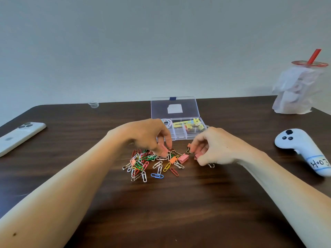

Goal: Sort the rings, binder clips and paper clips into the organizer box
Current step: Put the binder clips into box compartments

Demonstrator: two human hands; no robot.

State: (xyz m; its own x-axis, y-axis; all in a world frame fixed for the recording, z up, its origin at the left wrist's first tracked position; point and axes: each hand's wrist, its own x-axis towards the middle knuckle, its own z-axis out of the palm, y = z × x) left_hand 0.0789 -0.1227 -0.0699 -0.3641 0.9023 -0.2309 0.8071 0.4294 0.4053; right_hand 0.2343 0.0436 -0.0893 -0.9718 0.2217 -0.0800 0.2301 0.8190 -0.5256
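left hand [150,135] pinching pink binder clip [163,149], right hand [213,145] gripping another

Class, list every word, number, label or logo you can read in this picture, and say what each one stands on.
"H•03": handwritten on the label wrapped round the white controller.
Sticker on the organizer box lid: too blurred to read.
Logo on the back of the phone: a faint mark, no words.
Red print on the drink cup lid: too blurred to read.
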